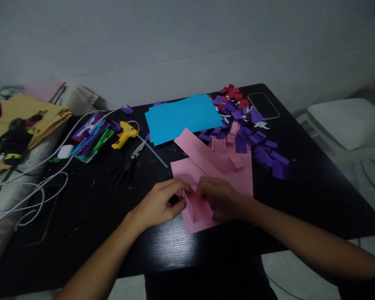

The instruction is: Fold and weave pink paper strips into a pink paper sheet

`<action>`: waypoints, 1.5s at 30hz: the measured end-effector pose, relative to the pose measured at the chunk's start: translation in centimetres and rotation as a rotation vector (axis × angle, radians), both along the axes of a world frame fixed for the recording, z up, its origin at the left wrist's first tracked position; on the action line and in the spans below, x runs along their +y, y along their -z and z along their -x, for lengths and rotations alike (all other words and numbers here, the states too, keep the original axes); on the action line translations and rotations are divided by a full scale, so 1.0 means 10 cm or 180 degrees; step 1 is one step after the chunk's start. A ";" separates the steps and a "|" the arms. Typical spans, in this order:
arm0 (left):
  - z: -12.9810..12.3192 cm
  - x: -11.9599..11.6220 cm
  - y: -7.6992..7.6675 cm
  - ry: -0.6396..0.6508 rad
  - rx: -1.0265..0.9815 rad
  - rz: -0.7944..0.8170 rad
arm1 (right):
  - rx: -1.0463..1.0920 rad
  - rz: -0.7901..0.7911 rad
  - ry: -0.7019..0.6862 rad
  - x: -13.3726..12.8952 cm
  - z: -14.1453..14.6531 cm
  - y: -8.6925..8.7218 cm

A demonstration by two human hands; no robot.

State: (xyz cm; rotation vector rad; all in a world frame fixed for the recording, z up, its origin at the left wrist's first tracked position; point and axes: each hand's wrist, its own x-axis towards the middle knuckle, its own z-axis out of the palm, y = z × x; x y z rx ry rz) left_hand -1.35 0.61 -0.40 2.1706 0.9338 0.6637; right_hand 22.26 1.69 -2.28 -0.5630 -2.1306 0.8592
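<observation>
One folded pink strip is pinched by the left grip and right grip over a pink sheet.

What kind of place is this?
Probably somewhere for paper crafts, maybe in a home: the black table holds a yellow glue gun, scissors and pink paper.
</observation>
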 end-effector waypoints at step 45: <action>-0.03 0.06 -0.01 0.0023 -0.0533 -0.1132 | 0.0627 0.3692 0.0065 0.17 0.06 -0.09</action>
